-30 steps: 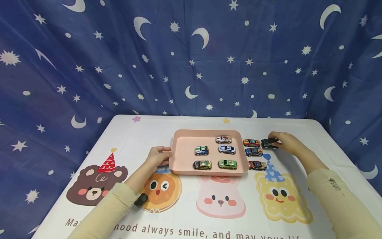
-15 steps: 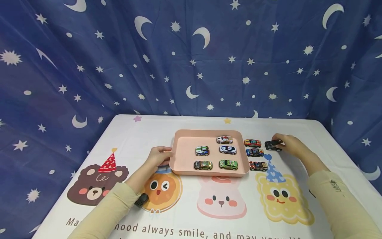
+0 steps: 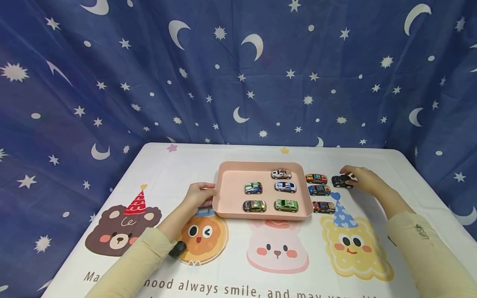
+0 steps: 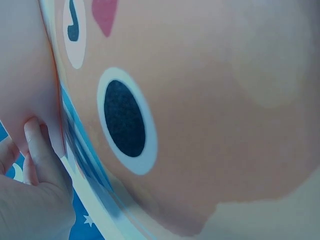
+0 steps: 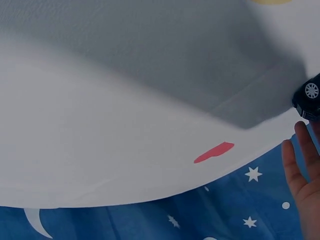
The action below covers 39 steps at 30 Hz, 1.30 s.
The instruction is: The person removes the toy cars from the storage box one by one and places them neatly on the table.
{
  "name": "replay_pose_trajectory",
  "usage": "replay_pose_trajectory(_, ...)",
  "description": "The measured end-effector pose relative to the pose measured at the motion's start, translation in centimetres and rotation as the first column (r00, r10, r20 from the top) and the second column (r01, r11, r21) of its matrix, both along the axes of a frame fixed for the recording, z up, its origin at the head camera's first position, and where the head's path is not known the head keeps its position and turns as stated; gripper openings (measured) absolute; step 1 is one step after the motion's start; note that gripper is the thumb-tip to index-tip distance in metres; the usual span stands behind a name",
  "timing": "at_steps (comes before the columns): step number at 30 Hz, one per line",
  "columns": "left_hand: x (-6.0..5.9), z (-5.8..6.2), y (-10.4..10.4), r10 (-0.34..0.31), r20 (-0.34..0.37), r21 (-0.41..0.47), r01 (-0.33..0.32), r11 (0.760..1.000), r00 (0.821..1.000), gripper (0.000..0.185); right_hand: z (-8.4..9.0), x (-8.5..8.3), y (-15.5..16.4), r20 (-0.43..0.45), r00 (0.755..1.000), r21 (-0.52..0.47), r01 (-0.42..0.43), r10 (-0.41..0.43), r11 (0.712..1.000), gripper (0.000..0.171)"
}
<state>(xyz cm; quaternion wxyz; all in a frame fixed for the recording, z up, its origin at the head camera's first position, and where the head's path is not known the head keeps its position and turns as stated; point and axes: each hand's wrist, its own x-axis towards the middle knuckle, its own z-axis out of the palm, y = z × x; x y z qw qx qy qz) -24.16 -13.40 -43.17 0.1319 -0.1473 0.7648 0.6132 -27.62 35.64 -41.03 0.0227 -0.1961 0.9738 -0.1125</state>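
My left hand [image 3: 197, 195] grips the left edge of a pink tray [image 3: 229, 186]; in the left wrist view the fingers [image 4: 42, 150] pinch its wall. Inside the tray stand several toy cars, among them a green car [image 3: 286, 205] and a white-and-blue one [image 3: 285, 187]. At the right, my right hand [image 3: 362, 180] holds a black toy car [image 3: 340, 181] between thumb and fingers, at the tabletop. In the right wrist view that car is cut off by the frame edge. Between it and the tray stands a red-and-yellow car [image 3: 316, 179].
A blue car [image 3: 319, 190] and a red-and-black car [image 3: 324, 207] stand just right of the tray. The white tablecloth [image 3: 179, 165] bears printed cartoon figures. Behind the table hangs a blue curtain [image 3: 208, 82] with stars and moons.
My right hand has shifted the black car slightly right and toward me, widening the gap to the red-and-yellow car. The left hand stays at the tray's edge.
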Motion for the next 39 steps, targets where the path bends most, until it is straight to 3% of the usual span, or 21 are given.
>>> replay_pose_trajectory(15, 0.0, -0.1, 0.0, -0.005, -0.009, 0.007, 0.006, 1.000, 1.000, 0.035, 1.4, 0.1, -0.5, 0.001, 1.000, 0.025, -0.029, 0.029, 0.999, 0.030)
replay_pose_trajectory(21, 0.4, 0.0, -0.2, -0.013, -0.035, 0.019, 0.014, 1.000, 0.999, 0.031, 1.5, 0.0, -1.5, -0.038, 0.998, -0.024, -0.050, 0.049, 0.998, 0.030)
replay_pose_trajectory(29, 0.4, 0.3, 0.1, 0.004, -0.003, 0.015, -0.004, 1.000, 1.000, 0.036, 1.7, 0.1, -3.4, -0.029, 0.998, -0.102, -0.053, 0.050, 0.993, 0.032)
replay_pose_trajectory(39, 0.2, 0.0, 0.1, 0.000, -0.012, 0.016, 0.000, 1.000, 1.000, 0.036, 2.0, 0.1, -6.0, -0.019, 0.998, -0.110, -0.058, 0.056, 0.992, 0.035)
